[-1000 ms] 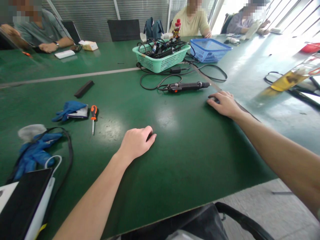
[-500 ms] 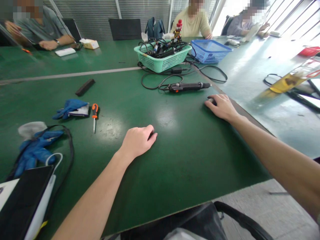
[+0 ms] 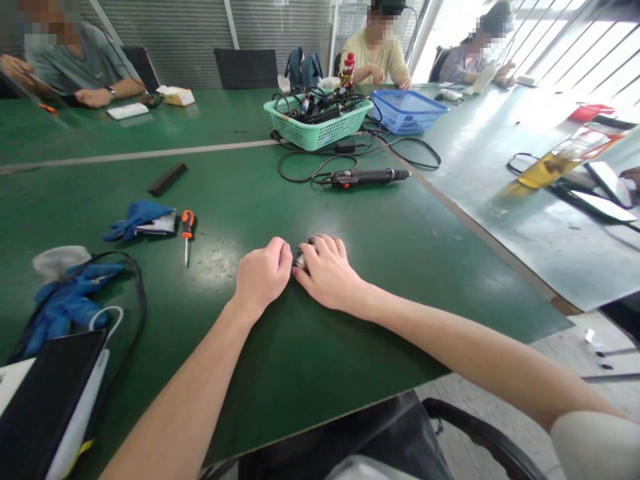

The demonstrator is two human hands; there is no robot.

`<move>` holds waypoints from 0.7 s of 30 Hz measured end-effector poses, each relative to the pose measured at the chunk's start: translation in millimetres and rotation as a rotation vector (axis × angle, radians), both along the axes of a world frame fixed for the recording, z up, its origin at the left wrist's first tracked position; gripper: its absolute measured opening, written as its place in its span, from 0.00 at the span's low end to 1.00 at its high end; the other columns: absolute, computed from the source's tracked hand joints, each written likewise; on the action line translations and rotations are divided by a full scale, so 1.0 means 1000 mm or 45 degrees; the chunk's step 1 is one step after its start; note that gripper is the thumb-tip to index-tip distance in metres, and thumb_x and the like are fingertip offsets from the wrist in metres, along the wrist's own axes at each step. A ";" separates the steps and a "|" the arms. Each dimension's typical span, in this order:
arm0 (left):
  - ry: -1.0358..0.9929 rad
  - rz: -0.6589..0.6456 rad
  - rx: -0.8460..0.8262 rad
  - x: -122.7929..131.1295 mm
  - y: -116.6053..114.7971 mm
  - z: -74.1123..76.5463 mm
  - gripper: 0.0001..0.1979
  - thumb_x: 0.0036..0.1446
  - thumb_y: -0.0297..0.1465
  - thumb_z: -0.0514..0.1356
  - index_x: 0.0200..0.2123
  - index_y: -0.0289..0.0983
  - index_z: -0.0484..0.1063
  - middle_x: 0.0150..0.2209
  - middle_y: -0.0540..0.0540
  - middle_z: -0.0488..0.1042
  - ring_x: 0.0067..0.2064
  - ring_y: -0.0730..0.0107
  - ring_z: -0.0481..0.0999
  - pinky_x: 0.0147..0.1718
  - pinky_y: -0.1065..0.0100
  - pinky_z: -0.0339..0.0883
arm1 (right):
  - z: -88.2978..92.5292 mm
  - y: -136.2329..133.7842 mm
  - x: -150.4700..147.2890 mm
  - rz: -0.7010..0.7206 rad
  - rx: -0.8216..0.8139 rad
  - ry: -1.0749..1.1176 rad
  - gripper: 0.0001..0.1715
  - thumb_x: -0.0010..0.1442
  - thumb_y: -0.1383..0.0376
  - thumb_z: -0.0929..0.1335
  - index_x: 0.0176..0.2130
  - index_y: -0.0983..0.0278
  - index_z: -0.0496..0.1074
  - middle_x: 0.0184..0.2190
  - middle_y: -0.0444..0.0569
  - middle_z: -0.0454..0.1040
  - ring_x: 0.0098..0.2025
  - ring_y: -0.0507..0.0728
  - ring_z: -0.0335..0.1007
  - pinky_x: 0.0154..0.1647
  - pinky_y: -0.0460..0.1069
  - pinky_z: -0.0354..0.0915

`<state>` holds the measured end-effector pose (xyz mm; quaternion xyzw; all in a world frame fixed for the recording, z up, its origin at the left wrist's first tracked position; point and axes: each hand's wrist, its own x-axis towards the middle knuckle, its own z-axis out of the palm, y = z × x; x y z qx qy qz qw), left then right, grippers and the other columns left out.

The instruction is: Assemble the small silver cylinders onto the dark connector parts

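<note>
Bright daylight from the window [image 3: 565,43] at upper right washes out that corner and lays whitish glare across the table [image 3: 410,233]. Soft shadow darkens its surface below the right hand [image 3: 331,275]. Near the right edge, the bottle [image 3: 550,167] looks stretched and soft.

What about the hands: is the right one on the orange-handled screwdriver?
No: the right hand holds a silvery object, while the screwdriver lies apart.

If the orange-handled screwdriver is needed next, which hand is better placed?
Probably the left hand: it is nearer the screwdriver, while the right hand grasps a small metallic object. Whether the left holds anything is hidden.
</note>
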<state>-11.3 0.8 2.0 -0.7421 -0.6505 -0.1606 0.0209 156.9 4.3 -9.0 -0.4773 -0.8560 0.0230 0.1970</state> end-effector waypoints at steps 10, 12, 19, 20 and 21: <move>-0.015 -0.158 -0.104 -0.004 -0.002 0.003 0.21 0.70 0.41 0.43 0.36 0.40 0.72 0.31 0.44 0.78 0.31 0.61 0.76 0.27 0.65 0.53 | 0.020 -0.007 0.007 0.132 -0.190 0.087 0.35 0.62 0.55 0.66 0.63 0.67 0.61 0.59 0.63 0.66 0.66 0.71 0.55 0.65 0.67 0.56; -0.003 -0.229 -0.107 -0.004 -0.002 0.004 0.20 0.69 0.42 0.44 0.37 0.40 0.71 0.31 0.44 0.78 0.32 0.61 0.77 0.28 0.65 0.53 | 0.024 0.000 0.026 0.178 -0.238 0.114 0.37 0.62 0.56 0.66 0.65 0.68 0.57 0.61 0.63 0.65 0.65 0.69 0.59 0.64 0.64 0.60; 0.083 -0.407 -0.152 -0.003 0.002 0.009 0.14 0.62 0.44 0.54 0.39 0.40 0.70 0.34 0.46 0.79 0.33 0.60 0.76 0.28 0.65 0.55 | 0.018 0.019 0.068 0.389 -0.288 0.167 0.30 0.61 0.69 0.63 0.62 0.66 0.63 0.59 0.59 0.69 0.61 0.65 0.65 0.63 0.62 0.65; 0.085 -0.410 -0.158 -0.002 0.003 0.009 0.13 0.62 0.44 0.55 0.40 0.41 0.70 0.34 0.46 0.79 0.33 0.61 0.76 0.29 0.65 0.56 | 0.017 0.019 0.070 0.406 -0.275 0.173 0.30 0.61 0.70 0.63 0.62 0.66 0.64 0.59 0.59 0.68 0.62 0.65 0.65 0.63 0.61 0.65; 0.087 -0.410 -0.164 -0.001 0.004 0.009 0.13 0.61 0.43 0.55 0.40 0.41 0.70 0.34 0.46 0.79 0.33 0.61 0.76 0.29 0.64 0.56 | 0.016 0.020 0.072 0.423 -0.269 0.172 0.30 0.61 0.71 0.63 0.62 0.66 0.64 0.59 0.59 0.68 0.61 0.65 0.65 0.63 0.61 0.65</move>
